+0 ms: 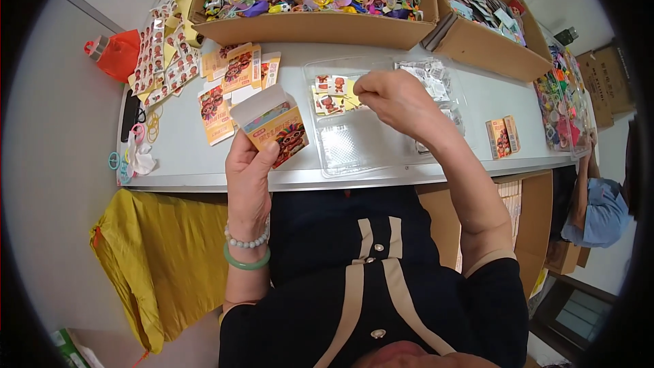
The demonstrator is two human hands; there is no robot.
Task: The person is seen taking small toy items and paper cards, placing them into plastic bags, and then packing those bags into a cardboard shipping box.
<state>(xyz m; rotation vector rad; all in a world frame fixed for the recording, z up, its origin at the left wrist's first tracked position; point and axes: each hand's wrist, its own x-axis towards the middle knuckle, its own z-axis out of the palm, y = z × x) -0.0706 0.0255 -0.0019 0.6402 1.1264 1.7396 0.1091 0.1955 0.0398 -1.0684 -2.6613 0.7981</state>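
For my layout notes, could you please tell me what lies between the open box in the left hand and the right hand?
In the head view, part of a clear plastic tray shows between them, with small printed pieces lying in it.

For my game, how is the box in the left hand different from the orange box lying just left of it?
The held box is in the left hand; the lying box rests on the table. The held box gapes open; the lying box looks flat. Both are orange with pictures.
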